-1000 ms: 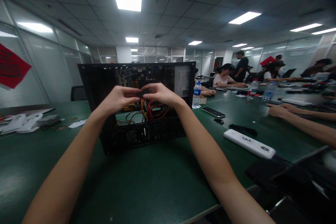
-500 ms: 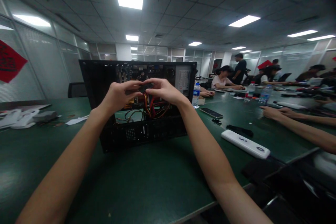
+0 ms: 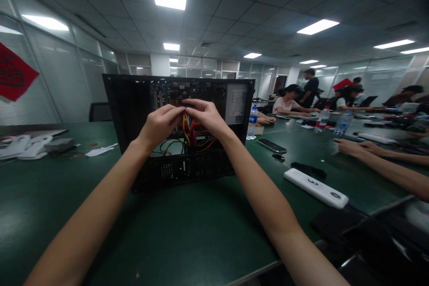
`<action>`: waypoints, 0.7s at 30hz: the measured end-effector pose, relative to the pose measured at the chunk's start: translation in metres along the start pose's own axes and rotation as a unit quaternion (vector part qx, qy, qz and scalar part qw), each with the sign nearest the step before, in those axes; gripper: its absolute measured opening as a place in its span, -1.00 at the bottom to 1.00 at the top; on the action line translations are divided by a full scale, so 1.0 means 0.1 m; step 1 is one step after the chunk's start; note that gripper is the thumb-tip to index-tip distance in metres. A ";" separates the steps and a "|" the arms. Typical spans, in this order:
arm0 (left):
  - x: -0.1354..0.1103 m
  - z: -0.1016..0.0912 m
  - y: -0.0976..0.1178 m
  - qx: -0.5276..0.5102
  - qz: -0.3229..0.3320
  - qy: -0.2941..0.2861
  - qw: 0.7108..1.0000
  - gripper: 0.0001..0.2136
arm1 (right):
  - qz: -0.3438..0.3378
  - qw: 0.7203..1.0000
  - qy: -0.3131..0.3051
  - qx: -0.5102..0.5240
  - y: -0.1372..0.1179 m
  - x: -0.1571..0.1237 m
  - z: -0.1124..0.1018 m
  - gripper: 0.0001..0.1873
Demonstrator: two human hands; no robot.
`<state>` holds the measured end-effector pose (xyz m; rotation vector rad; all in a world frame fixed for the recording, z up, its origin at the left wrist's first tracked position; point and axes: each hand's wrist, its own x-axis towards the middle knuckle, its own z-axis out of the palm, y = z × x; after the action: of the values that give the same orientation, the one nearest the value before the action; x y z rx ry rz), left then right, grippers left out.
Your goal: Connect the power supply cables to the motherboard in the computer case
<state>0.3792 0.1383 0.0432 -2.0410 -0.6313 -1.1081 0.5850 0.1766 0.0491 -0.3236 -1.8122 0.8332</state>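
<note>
Pinching thin, multicoloured wires (image 3: 192, 137) | left hand (image 3: 160, 124), right hand (image 3: 208, 117): nearly closed | boxy, perforated black case (image 3: 204, 167)

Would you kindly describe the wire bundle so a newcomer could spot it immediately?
Find the open black computer case on the green table. At its opening, the wire bundle drops from where the left hand and right hand meet. Red and yellow colouring sets it apart from the thin dark loops to its left.
</note>
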 end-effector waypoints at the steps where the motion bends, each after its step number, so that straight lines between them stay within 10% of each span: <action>1: -0.02 0.02 -0.02 0.009 -0.001 0.000 1.000 -0.73 | 0.000 1.000 -0.001 -0.017 0.03 0.01 0.01 -0.54; 7: -0.20 0.17 -0.16 0.038 -0.006 -0.047 0.998 -0.74 | -0.051 0.967 -0.095 -0.230 0.17 -0.10 -0.09 -0.37; 16: -0.30 0.56 -0.13 -0.003 -0.136 -0.264 0.955 -0.72 | 0.024 0.730 -0.172 -0.661 0.36 -0.34 -0.05 -0.58; 21: -0.16 0.61 -0.20 0.047 -0.133 -0.393 0.908 -0.71 | 0.058 0.717 -0.239 -0.652 0.46 -0.30 -0.18 -0.59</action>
<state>0.3878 0.1972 0.0145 -2.3322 -1.3611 -0.3211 0.6054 0.1991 0.0000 -1.2029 -2.6490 -0.5390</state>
